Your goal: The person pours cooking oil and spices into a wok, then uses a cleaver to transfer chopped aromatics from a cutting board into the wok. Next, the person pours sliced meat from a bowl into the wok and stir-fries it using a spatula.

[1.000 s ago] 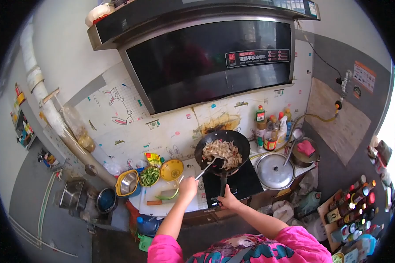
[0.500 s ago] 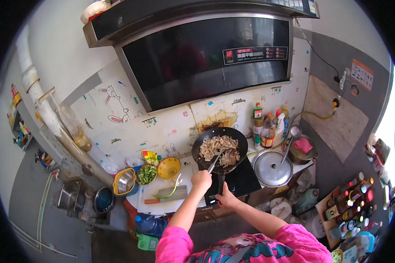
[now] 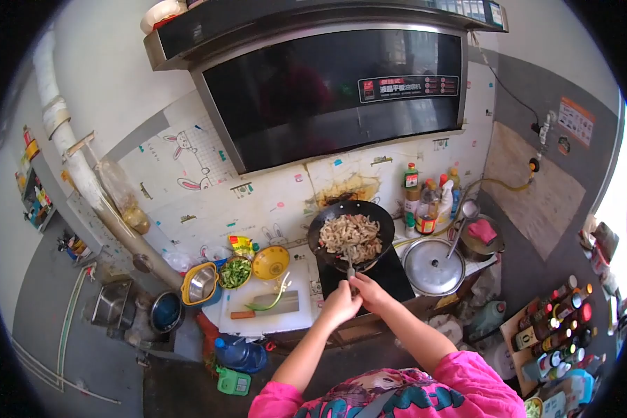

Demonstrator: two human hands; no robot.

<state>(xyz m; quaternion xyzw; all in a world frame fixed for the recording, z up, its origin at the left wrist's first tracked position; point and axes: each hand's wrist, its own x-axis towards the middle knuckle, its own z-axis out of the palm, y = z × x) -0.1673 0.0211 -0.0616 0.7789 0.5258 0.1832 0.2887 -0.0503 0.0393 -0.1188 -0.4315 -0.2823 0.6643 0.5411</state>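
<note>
A black wok point(image 3: 387, 224) on the stove holds a heap of sliced, browned meat point(image 3: 348, 231). My left hand point(image 3: 341, 305) is closed around the handle of a metal spatula point(image 3: 350, 260), whose blade end dips into the near side of the meat. Beside it, nearly touching, my right hand point(image 3: 373, 292) is closed at the wok's handle, which the two hands mostly hide.
Left of the stove, a cleaver point(image 3: 279, 304) and a green onion point(image 3: 275, 296) lie on a white board point(image 3: 301, 322). Behind them stand a yellow bowl point(image 3: 269, 262) and a bowl of chopped greens point(image 3: 235, 272). A lidded pot point(image 3: 433, 267) and several bottles point(image 3: 428, 209) are to the right.
My left hand has moved right and towards me, bringing the spatula to the wok's near side. My right hand has shifted up along the handle, so both hands are now close together.
</note>
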